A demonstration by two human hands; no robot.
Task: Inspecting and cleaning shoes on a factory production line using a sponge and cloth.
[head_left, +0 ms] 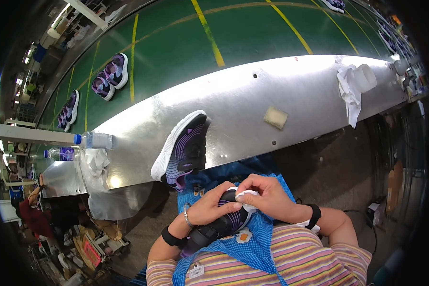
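Close to my body I hold a black and purple sneaker (210,232), its toe pointing away from me. My left hand (209,206) is closed around the front part of the shoe, thumb across the top. A white cloth (247,196) is pinched in the fingers of my right hand (268,194), against the toe. Part of the shoe is hidden by my hands and the blue apron (255,240). The matching sneaker (188,148) lies on its side on the metal ledge (233,102), just beyond my left hand.
A yellowish sponge (275,118) lies on the ledge, with a white cup (365,78) and white cloth at right. Bottles (96,140) and crumpled tissue (97,161) stand left above a plastic bag (117,204). A green conveyor (171,52) carries sneakers (110,77). Another person (35,217) is far left.
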